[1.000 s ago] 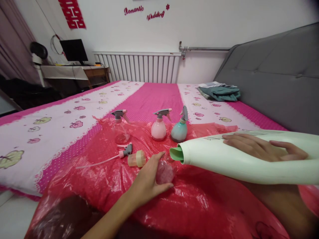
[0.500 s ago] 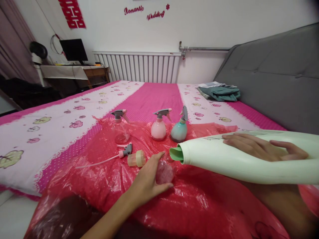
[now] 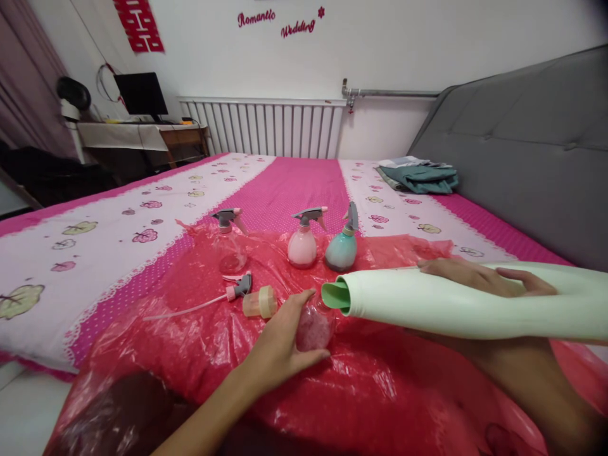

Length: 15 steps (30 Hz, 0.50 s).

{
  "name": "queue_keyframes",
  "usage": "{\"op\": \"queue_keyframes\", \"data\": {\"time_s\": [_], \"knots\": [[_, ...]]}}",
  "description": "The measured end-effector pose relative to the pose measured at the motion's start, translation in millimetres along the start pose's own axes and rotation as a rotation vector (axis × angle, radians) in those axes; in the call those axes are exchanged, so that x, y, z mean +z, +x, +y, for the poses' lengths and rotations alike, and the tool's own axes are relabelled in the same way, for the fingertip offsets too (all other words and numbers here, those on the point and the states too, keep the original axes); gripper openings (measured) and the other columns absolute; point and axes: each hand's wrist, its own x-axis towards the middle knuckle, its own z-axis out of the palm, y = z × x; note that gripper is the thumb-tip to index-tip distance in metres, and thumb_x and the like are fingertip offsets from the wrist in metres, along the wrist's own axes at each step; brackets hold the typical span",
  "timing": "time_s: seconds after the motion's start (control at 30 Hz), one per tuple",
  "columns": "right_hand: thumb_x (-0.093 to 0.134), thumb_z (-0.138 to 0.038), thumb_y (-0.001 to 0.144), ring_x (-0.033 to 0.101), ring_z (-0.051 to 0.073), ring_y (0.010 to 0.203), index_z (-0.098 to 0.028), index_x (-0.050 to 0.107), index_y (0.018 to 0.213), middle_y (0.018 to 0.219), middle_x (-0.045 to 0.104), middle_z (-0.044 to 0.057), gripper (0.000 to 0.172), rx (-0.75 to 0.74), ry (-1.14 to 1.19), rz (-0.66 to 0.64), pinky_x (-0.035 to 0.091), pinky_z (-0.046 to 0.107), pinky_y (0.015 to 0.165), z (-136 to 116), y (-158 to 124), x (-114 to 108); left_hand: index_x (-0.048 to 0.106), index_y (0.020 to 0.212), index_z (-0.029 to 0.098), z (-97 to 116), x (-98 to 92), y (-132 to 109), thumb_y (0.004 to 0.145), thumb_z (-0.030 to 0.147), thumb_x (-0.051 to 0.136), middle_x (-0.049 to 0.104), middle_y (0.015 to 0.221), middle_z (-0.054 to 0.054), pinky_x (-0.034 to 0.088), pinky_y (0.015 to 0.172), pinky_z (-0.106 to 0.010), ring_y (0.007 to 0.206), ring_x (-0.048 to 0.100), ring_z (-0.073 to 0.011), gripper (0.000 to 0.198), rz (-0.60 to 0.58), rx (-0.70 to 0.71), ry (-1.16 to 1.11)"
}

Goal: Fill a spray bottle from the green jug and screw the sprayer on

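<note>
My left hand [image 3: 280,345] is wrapped round a small clear bottle [image 3: 314,327] that stands uncapped on a red plastic sheet [image 3: 361,392] spread over the bed. My right hand [image 3: 479,277] lies on top of a large pale green jug [image 3: 456,304], gripping it; the jug is tipped on its side with its green spout [image 3: 333,295] right above the small bottle's mouth. A loose sprayer head with its tube and cap [image 3: 247,297] lies just left of my left hand.
A clear spray bottle [image 3: 230,244], a pink one [image 3: 304,239] and a teal one [image 3: 342,244] stand at the sheet's far edge. Folded clothes [image 3: 418,176] lie by the grey headboard [image 3: 522,145]. A radiator and a desk stand by the far wall.
The jug's rear end has dropped a little and the jug now lies flatter, my right hand moving with it. My left hand and the small bottle have stayed put.
</note>
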Motion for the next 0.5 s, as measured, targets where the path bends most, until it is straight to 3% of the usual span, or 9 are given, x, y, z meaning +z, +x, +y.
{"op": "queue_keyframes", "data": {"time_s": [0.1,0.2,0.33,0.43,0.5], "knots": [[0.045,-0.065,0.095,0.08,0.036,0.099,-0.031,0.06,0.123,0.111,0.083,0.007,0.047,0.008,0.036,-0.043,0.042,0.054,0.087,6,-6,8,0.034,0.162,0.026,0,0.2,0,0.088,0.035,0.087,0.053,0.164,-0.02,0.045,0.125,-0.066,0.15,0.056,-0.0418,0.091,-0.001,-0.002,0.003],[0.066,-0.08,0.079,0.078,0.039,0.104,-0.033,0.064,0.126,0.115,0.082,0.006,0.066,0.087,0.204,-0.094,0.048,0.055,0.093,16,-17,16,0.034,0.162,0.025,0,-0.4,0,0.088,0.036,0.087,0.052,0.165,-0.021,0.044,0.126,-0.067,0.152,0.054,-0.0429,0.092,-0.007,-0.023,0.0],[0.09,-0.074,0.062,0.073,0.042,0.121,-0.032,0.062,0.137,0.133,0.075,0.008,0.09,0.458,0.628,-0.135,0.055,0.06,0.108,14,-24,13,0.035,0.161,0.025,2,-2.3,1,0.088,0.036,0.087,0.052,0.165,-0.021,0.045,0.125,-0.069,0.151,0.055,-0.044,0.091,-0.016,-0.045,-0.003],[0.091,-0.071,0.06,0.075,0.044,0.12,-0.028,0.066,0.133,0.129,0.078,0.011,0.088,0.687,0.716,-0.255,0.057,0.063,0.111,10,-22,7,0.035,0.161,0.026,3,-3.5,2,0.088,0.036,0.087,0.054,0.164,-0.021,0.044,0.125,-0.069,0.15,0.056,-0.0437,0.09,-0.02,-0.051,0.002],[0.089,-0.073,0.059,0.077,0.046,0.114,-0.027,0.071,0.124,0.12,0.082,0.013,0.082,0.706,0.727,-0.361,0.06,0.063,0.109,11,-22,7,0.035,0.162,0.026,4,-3.7,2,0.087,0.036,0.087,0.053,0.164,-0.021,0.044,0.125,-0.07,0.15,0.056,-0.044,0.091,-0.017,-0.06,0.007]]}}
